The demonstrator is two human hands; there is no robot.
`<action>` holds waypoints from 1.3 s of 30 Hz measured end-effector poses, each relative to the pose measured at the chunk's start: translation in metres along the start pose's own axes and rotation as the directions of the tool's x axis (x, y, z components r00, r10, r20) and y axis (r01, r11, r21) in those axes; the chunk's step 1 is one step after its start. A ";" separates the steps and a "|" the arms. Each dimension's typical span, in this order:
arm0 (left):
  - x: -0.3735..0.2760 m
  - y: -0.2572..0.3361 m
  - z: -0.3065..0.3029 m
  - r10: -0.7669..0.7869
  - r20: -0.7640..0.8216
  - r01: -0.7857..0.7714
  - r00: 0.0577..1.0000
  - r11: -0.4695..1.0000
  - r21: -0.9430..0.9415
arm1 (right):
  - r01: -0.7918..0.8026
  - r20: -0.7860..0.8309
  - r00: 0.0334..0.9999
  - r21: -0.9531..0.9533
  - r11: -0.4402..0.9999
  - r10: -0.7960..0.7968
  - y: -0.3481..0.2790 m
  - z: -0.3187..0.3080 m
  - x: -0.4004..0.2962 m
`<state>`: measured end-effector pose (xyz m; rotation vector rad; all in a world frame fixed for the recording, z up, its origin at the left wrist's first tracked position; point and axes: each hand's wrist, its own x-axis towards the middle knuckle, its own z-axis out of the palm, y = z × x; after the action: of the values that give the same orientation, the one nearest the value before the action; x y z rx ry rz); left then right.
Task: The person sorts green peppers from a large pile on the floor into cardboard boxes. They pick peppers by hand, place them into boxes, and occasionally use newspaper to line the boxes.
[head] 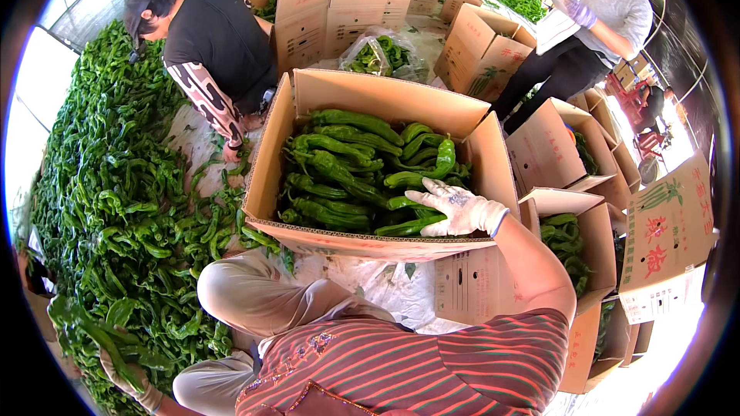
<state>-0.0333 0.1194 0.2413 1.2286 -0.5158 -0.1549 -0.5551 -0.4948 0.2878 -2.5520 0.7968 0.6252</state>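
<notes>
A cardboard box [381,91] stands open before my knees, with long green peppers [341,176] lying in rows inside. My right hand [459,208], in a pale work glove with a dark smudge on its back, reaches over the box's near right side. Its spread fingers rest on the peppers there and grip none that I can see. Low at the left rim, my gloved left hand [130,378] holds several green peppers [98,338] over the edge of a large pepper heap [133,231]. Those peppers partly hide its fingers.
A person [222,40] in black bends by the heap, reaching down. Another person [607,17] stands at right holding white sheets. Cardboard boxes [483,49] line the back; another box [578,248] holding peppers is beside my right arm. A clear plastic bag [381,55] of peppers sits behind my box.
</notes>
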 end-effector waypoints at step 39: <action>-0.028 0.002 0.364 -0.141 0.681 0.608 0.719 0.601 -0.518 | 0.430 -0.546 0.795 0.814 -0.390 -0.265 -0.247 -0.077 0.071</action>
<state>-0.2239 -0.1815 0.3214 0.4469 -0.6098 -1.0734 -0.3303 -0.3751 0.3714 -0.9443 0.1074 -0.4348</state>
